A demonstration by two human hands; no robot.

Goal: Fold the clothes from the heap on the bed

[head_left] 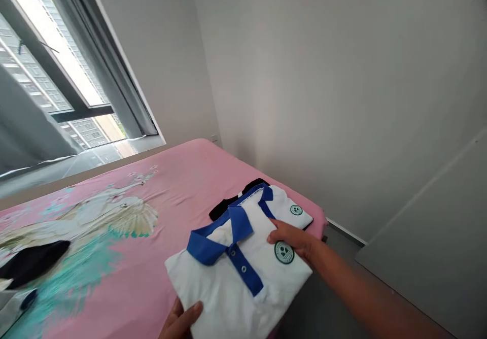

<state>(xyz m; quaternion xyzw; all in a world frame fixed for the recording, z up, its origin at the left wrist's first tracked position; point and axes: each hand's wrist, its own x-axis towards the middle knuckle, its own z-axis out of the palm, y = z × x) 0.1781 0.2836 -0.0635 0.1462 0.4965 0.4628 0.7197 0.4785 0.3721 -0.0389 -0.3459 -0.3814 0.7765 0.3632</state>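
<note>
A folded white polo shirt (213, 288) with a blue collar, a blue button placket and a round green badge is held up in front of me. My left hand (181, 319) grips its lower left edge, thumb on top and fingers underneath. At the upper right side, my right hand (291, 237) is closed on the shirt near the badge. Just behind it, a second folded white polo shirt (281, 202) with the same collar and badge lies on the bed. Black folded cloth (222, 208) shows under that second shirt.
The bed (182, 176) has a pink sheet with a white and turquoise bird print. Black cloth (34, 263) and a grey garment (13, 308) lie on its left. A grey wall (323, 100) runs along the right; a window with curtains (110, 65) is at the back left.
</note>
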